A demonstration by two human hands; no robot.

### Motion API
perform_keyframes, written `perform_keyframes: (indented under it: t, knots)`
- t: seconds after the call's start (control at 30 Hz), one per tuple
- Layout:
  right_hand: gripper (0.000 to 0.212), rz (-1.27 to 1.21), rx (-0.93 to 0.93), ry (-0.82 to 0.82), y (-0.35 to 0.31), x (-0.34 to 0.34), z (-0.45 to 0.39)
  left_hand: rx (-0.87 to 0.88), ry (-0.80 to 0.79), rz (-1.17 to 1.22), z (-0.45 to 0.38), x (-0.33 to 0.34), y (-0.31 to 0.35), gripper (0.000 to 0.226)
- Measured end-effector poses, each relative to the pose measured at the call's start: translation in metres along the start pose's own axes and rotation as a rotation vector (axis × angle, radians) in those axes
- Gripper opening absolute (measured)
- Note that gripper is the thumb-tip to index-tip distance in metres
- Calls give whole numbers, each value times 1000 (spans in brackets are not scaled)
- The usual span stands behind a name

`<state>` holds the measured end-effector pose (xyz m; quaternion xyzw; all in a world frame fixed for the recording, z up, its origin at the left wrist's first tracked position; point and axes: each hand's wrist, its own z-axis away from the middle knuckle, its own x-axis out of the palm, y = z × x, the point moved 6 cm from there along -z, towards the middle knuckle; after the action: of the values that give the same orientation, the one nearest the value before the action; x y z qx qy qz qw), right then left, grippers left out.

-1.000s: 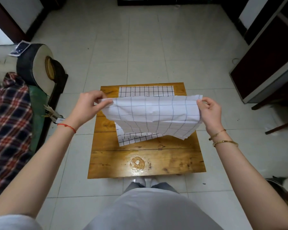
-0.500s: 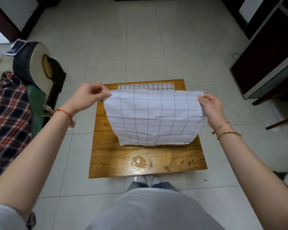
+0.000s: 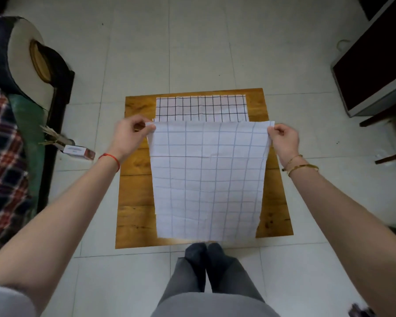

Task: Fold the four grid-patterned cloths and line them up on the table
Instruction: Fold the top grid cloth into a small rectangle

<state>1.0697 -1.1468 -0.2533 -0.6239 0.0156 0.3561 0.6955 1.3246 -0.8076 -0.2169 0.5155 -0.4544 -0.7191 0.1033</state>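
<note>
A white cloth with a pale blue grid hangs unfolded and flat over the low wooden table, reaching down to the table's near edge. My left hand pinches its top left corner and my right hand pinches its top right corner. Behind it, at the far end of the table, lies a folded cloth with a dark grid, its near edge hidden by the held cloth. What lies on the table under the hanging cloth is hidden.
A sofa with a plaid blanket and a round cushion stands at the left. A small box lies on the tiled floor beside the table. Dark furniture stands at the right. My feet are at the table's near edge.
The cloth was bunched and half folded between my hands; it has dropped open to full length. My view has tilted downward and my hands have lowered slightly.
</note>
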Motion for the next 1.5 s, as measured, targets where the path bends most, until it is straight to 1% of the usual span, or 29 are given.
perform_keyframes:
  t: [0.07,0.23,0.3,0.43,0.57,0.67,0.8,0.93,1.1,1.17,1.23,1.3,1.4,1.5]
  knots:
    - [10,28,-17,4,7,9,-9,-30,16,2,-8,8,-12,15]
    - [16,89,-19,6,22,25,-20,-78,31,3,-17,22,-33,15]
    - [15,91,5,9,26,29,-22,-100,31,-14,-19,26,-39,16]
    - [19,68,46,3,35,33,-26,-132,27,-3,-19,32,-46,16]
    - [18,55,66,-38,41,35,-21,-161,-6,-21,-14,37,-58,20]
    - [18,15,119,-69,52,37,-13,-182,-47,-52,-5,45,-67,23]
    - [19,93,150,-134,73,38,4,-241,-100,-53,16,56,-84,18]
    - [18,71,202,-234,97,38,27,-295,-141,-88,44,68,-105,15]
    - [17,98,295,-421,136,40,64,-319,-198,-122,81,89,-126,12]
    - [24,155,313,-416,157,39,75,-337,-189,-128,97,98,-132,10]
    - [32,164,333,-363,176,38,84,-330,-202,-135,110,109,-140,8]
    - [36,168,342,-345,190,41,92,-325,-209,-130,121,119,-150,12]
    - [38,257,317,-349,210,49,99,-326,-194,-127,134,135,-164,17]
    - [37,291,299,-331,226,56,103,-327,-186,-142,144,151,-173,21]
